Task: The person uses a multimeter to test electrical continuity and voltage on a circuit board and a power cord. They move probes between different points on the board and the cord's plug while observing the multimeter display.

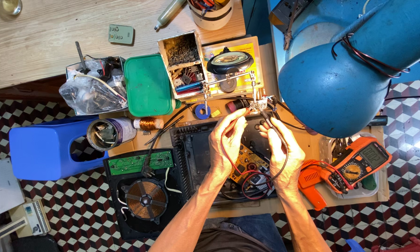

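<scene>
A: How are the probes held?

B: The red probe, a slim plastic rod, is pinched in the closed fingers of the left hand. Its long axis runs left to right, tip toward the small clamped part. The black probe is gripped by the curled right hand, angled up-left toward the same part.

A: Surroundings?

B: A ribbed black housing lies beneath; an orange multimeter sits to the right.
</scene>
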